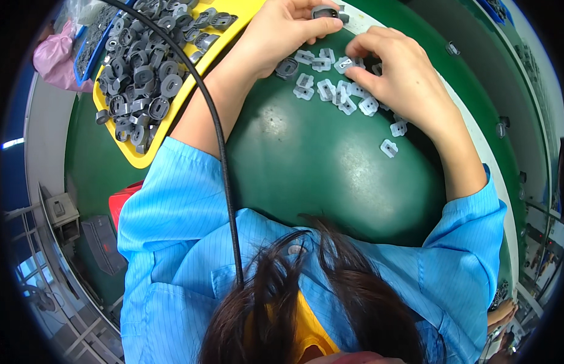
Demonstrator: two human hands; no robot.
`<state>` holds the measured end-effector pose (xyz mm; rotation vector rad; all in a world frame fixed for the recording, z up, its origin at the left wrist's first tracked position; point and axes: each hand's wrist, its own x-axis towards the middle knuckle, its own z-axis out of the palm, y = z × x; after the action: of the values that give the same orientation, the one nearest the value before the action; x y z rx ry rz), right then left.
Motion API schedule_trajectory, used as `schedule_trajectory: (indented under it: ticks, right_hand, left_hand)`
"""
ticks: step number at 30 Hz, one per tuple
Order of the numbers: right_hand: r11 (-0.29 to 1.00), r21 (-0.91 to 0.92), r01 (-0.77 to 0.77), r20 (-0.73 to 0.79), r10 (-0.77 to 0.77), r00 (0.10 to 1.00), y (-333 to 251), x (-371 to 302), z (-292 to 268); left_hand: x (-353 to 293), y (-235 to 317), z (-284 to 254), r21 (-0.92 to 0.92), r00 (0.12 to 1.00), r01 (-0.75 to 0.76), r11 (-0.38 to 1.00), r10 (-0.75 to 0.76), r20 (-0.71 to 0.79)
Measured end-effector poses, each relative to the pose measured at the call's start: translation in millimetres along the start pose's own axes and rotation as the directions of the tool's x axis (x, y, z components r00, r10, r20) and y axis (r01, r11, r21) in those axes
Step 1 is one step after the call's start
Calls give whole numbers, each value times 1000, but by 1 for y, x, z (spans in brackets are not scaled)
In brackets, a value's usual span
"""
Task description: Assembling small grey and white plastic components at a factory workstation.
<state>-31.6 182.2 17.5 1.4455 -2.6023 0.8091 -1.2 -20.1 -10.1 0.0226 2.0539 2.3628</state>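
Near the top edge, my left hand (288,27) grips a dark grey oval plastic housing (325,12) between thumb and fingers. My right hand (398,70) is curled over a scatter of small translucent plastic pieces (347,107), its thumb and forefinger closing round one translucent piece (343,65); the fingertips partly cover what they touch. Another dark grey housing (287,68) lies on the green table just below my left wrist. Two more translucent pieces, including a slotted one (389,148), rest apart from the group, below my right hand.
A yellow tray (138,159) heaped with dark grey housings stands left of my left forearm. Behind it are a blue bin (81,71) and a pink bag (56,56). A black cable (216,115) hangs across the view. Loose grey parts (503,126) lie beyond the table's pale right rim.
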Motion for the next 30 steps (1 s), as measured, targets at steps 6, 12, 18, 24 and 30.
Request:
schedule_trajectory:
  ticks: [6,12,18,24,30]
  right_hand:
    - [996,83,21,-36,-18,999,9,0,8]
    - [858,460,-228,-21,268,963,11,11,-16]
    - [537,762,-363,123,429,895,15,16,-10]
    - [989,130,69,-309,-26,951,14,8,4]
    - [985,124,117,-269,-80,960,4,10,-11]
  left_hand:
    - [-6,7,12,297,999,-26,954,39,-38]
    - [-1,4,5,314,991,-54,948,88,-97]
    - [-12,14,16,489,996,-78,869,87,5]
    - [-17,15,26,514,961,-232,826,276,-11]
    - [-14,13,24,796,951,-220,564,307,46]
